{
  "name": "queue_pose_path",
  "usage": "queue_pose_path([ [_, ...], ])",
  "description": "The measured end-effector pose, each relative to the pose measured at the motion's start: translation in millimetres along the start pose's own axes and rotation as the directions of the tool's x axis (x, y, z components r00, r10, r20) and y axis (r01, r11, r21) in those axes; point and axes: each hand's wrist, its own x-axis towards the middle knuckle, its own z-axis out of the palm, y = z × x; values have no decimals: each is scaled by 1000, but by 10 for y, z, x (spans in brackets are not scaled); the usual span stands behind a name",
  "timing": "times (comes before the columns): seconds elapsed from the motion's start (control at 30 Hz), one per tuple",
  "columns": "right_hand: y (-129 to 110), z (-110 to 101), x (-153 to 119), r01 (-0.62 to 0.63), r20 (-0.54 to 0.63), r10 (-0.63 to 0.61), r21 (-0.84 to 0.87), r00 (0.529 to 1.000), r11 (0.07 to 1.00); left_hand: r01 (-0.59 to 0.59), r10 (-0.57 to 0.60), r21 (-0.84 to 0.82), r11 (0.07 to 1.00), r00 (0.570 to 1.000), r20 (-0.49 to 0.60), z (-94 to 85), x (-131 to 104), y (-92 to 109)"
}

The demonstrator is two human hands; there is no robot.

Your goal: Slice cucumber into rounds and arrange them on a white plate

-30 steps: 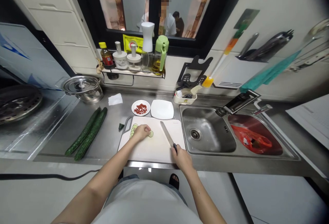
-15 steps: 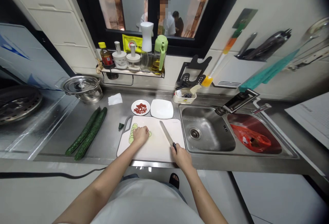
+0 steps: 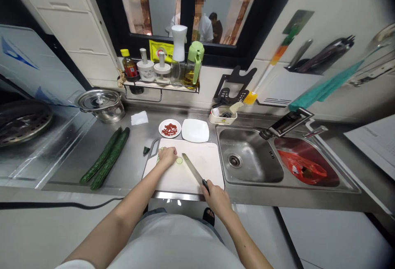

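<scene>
My left hand (image 3: 167, 156) is on the left part of the white cutting board (image 3: 203, 149), its fingers curled over a row of cucumber slices (image 3: 158, 158) that it mostly hides. Just right of those fingers, one round cucumber slice (image 3: 179, 160) lies flat by itself. In my right hand (image 3: 217, 198) is a kitchen knife (image 3: 193, 169), gripped by its black handle. The blade slants up and left across the board, with its tip close to the lone slice. A dark green cucumber end (image 3: 146, 150) rests on the counter beside the board's grey handle.
Left of the board lie two long cucumbers (image 3: 109, 160). Behind it stand a plate of chopped red pieces (image 3: 169, 129) and a white plate (image 3: 195, 130). The sink (image 3: 249, 157) adjoins on the right, with a red bag (image 3: 304, 168) in its second basin. A lidded pot (image 3: 103, 106) stands back left.
The knife has shifted left, its tip now near the lone slice. My left hand has moved slightly left and back, covering more of the sliced row.
</scene>
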Motion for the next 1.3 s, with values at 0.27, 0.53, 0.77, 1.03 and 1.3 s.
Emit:
queue_pose_path([
  [0.27,-91,162,-104,37,-12,-36,28,999,999,-7,5,30,1000,999,50,-18,79,-5],
  [0.53,-116,178,-82,32,-19,-31,27,999,999,-7,7,9,1000,999,41,-6,86,-18],
  [0.77,-148,158,-93,22,-9,-22,-2,1000,1000,-9,8,4,1000,999,36,-4,69,-27],
  [1.03,-243,142,-122,-9,26,10,-40,1000,999,-1,0,15,1000,999,37,14,96,-32],
  [1.3,-213,47,-144,27,70,-24,-46,997,999,-12,11,18,1000,999,45,1,92,-31],
])
